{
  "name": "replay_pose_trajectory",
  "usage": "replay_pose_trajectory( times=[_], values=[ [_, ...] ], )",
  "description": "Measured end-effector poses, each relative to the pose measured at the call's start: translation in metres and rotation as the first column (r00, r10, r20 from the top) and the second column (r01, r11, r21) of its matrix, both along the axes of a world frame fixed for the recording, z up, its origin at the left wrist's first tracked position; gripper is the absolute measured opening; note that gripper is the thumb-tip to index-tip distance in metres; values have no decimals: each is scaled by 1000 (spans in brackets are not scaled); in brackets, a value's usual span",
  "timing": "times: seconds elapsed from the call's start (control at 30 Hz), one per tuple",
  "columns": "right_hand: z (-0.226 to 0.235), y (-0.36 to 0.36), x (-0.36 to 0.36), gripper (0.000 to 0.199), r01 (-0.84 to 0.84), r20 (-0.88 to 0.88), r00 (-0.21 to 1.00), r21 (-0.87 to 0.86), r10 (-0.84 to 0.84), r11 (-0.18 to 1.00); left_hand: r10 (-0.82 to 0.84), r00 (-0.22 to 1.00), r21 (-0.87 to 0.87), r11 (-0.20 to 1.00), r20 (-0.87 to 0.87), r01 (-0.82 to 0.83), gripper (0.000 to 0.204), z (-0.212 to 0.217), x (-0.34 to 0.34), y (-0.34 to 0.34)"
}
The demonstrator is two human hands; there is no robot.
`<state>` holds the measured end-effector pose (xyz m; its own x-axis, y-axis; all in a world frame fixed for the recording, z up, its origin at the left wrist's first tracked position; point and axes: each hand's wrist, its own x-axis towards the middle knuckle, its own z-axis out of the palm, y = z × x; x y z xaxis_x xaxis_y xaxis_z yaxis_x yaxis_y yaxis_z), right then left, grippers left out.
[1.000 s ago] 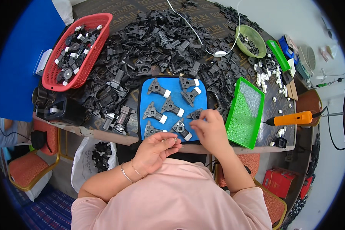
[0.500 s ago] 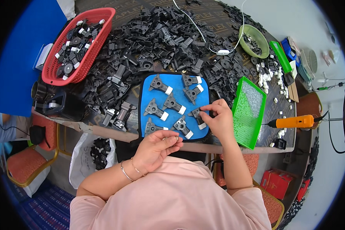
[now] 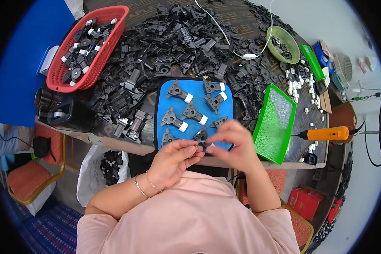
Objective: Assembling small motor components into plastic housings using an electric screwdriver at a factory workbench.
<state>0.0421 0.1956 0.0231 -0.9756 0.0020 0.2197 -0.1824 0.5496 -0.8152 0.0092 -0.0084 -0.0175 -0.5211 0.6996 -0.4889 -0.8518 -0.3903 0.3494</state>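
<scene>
On the blue mat (image 3: 160, 122) lie several black three-armed plastic parts (image 3: 172, 119) with white end caps. My left hand (image 3: 173, 158) is at the mat's near edge, palm up with the fingers curled. Its thumb and fingers press together on something tiny and shiny, too small to name. Close to those fingertips hovers my right hand (image 3: 238, 148), smeared by motion, so whether it grips anything does not show. It partly covers the parts at the mat's near right.
A green tray (image 3: 262, 139) of small shiny pieces lies right of the mat, beside an orange electric screwdriver (image 3: 326, 134). A heap of black parts (image 3: 173, 46) covers the far table. A red basket (image 3: 110, 51) and a green bowl (image 3: 295, 44) hold more pieces.
My right hand has moved from the part at the mat's right side toward me and left, close to my left fingertips. My left hand has hardly moved.
</scene>
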Motion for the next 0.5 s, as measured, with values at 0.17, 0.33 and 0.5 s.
replay_pose_trajectory(
  times=[0.17,0.33,0.5],
  values=[
    [-6,-17,6,24,-70,55,996,-27,71,997,39,999,28,999,18,-39,15,0,1,1],
    [-7,-22,5,20,-25,135,990,-106,39,994,59,998,11,998,25,-59,18,0,2,-2],
    [-5,-21,2,17,-29,184,981,-200,66,979,60,998,3,998,35,-60,15,4,2,-2]
  ],
)
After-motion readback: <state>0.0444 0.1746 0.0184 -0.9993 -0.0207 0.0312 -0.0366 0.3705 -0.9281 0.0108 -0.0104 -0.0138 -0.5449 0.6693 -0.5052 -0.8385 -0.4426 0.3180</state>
